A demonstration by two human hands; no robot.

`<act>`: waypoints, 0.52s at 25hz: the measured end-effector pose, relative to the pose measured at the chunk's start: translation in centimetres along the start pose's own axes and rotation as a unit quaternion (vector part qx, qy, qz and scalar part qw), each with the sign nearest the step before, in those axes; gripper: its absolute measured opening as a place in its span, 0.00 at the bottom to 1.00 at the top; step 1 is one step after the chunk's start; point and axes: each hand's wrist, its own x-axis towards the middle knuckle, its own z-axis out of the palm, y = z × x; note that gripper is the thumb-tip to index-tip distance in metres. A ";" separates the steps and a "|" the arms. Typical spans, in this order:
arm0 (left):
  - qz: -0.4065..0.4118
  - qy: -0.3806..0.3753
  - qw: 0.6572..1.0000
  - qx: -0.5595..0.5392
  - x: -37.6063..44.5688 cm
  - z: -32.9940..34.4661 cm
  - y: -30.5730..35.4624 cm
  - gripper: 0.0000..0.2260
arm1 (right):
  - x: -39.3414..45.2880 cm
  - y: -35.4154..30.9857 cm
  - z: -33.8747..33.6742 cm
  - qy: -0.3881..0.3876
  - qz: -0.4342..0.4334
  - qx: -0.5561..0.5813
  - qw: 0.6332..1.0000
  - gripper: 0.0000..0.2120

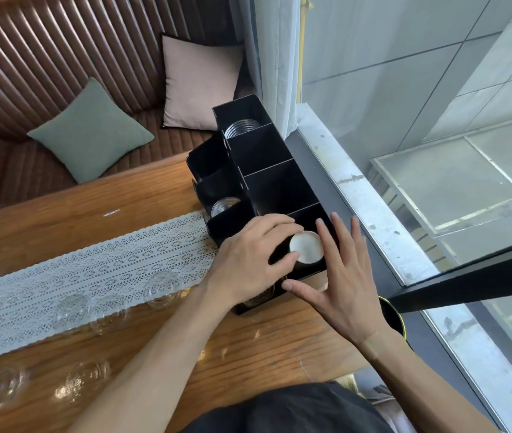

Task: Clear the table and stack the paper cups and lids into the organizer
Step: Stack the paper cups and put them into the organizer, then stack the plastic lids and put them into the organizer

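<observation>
Brown ribbed bench seating [61, 57] runs along the far side of a wooden table [248, 348], with a green cushion [90, 131] and a pink cushion [200, 84] on it; a window [420, 104] lies to the right, beside a pale curtain [275, 57]. On the table lies a white lace runner [76, 273]; a black organizer [267, 170] stands at the table's right end, next to the window sill; its far compartment holds a stack of clear cups [242, 128], and a lower front compartment holds clear lids [225, 204]. In the nearest compartment sits a paper cup [307, 248], dark outside and white inside, mouth toward the camera; the left hand [248, 260] grips it, the fingers [279, 225] curled over its top and the thumb pressed at its lower rim. The right hand [339, 282] is spread wide with straight fingers just beside the cup on its right, the thumb reaching under the compartment's front edge; whether the palm touches the organizer cannot be told. Clear dome lids lie loose on the table: one on the runner near the left wrist [162, 290], two at the runner's near edge [72, 309] [107, 314], and two more on the bare wood at lower left [3, 387] [87, 376].
</observation>
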 end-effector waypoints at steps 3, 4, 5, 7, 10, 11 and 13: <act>-0.044 0.083 0.994 -0.060 -5.7 -0.1 -1.4 0.13 | -2.4 -1.9 1.0 0.075 -0.121 0.025 0.989 0.24; -0.060 0.087 0.991 -0.083 -7.9 0.0 -2.0 0.12 | -3.3 -2.7 1.6 0.082 -0.173 0.033 0.981 0.18; -0.078 0.081 0.988 -0.103 -10.1 0.3 -2.7 0.12 | -4.3 -3.4 2.2 0.070 -0.214 0.036 0.974 0.15; -0.126 0.056 0.983 -0.124 -14.7 0.7 -4.4 0.13 | -5.9 -4.7 3.5 -0.003 -0.254 0.035 0.966 0.13; -0.209 0.020 0.966 -0.150 -21.5 0.5 -7.6 0.12 | -7.2 -7.3 6.2 -0.207 -0.204 -0.017 0.957 0.14; -0.229 0.013 0.960 -0.159 -23.5 0.2 -8.7 0.11 | -7.3 -7.9 7.5 -0.283 -0.185 -0.058 0.939 0.16; -0.262 -0.016 0.951 -0.166 -27.1 -0.4 -10.9 0.09 | -7.6 -8.7 10.1 -0.380 -0.173 -0.126 0.900 0.19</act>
